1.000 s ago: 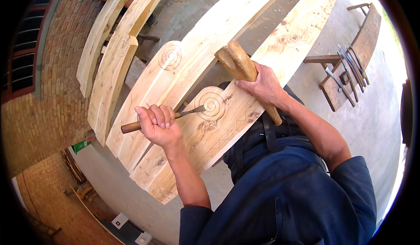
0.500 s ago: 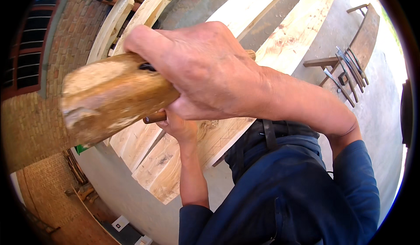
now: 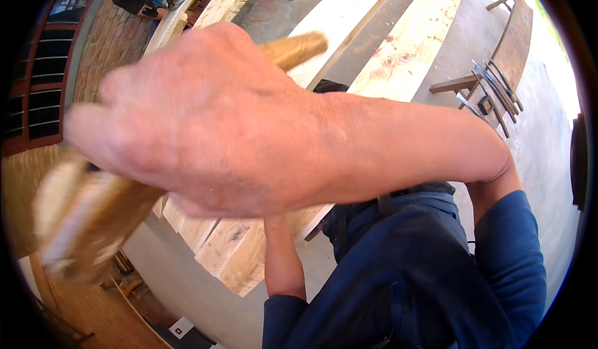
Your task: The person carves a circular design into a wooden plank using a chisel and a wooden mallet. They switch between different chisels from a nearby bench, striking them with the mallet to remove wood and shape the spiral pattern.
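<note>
To the right of the near board (image 3: 408, 47) we find the bench (image 3: 518, 28) with the hand tools (image 3: 495, 88) lying on it, to the board's left the second board (image 3: 339, 9), farther left the wall (image 3: 112, 59), and, partly before the board in our view, the right hand (image 3: 205, 118) around the mallet (image 3: 106, 218).

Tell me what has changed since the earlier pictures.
The right hand has swung the wooden mallet up and leftward, keeping its grip. It now hides the left hand and the chisel. The tools on the bench lie as before.
</note>
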Tool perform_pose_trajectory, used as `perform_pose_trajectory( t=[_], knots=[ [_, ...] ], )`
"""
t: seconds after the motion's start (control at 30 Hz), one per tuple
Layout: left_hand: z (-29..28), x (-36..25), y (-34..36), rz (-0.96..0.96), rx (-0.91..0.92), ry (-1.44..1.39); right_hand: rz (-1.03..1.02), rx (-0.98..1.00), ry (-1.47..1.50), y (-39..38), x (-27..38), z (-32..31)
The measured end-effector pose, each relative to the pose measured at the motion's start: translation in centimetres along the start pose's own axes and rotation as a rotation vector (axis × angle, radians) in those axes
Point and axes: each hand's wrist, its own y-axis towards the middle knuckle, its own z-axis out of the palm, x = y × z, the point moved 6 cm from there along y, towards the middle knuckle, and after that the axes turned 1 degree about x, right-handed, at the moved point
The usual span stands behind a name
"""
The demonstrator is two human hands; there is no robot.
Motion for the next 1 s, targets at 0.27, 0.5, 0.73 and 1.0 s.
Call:
perform_pose_trajectory(
  t=[0.27, 0.5, 0.73, 1.0],
  knots=[
    [0.6, -1.0, 2.4, -0.768, -0.012, -0.4, -0.256, 0.362, -0.547, -2.9, -0.4, 4.2],
    [-0.1, -3.6, 2.2, -0.299, -0.227, -1.088, 0.018, 0.215, -0.1, -2.9, -0.3, 4.3],
    [-0.3, -2.1, 3.1, -0.363, 0.195, -1.08, 0.152, 0.151, -0.066, -4.7, -2.4, -0.5],
    [0.0, -0.7, 6.9, -0.484, 0.142, -1.283, 0.872, 0.289, 0.054, -18.2, -7.8, -1.2]
  ],
)
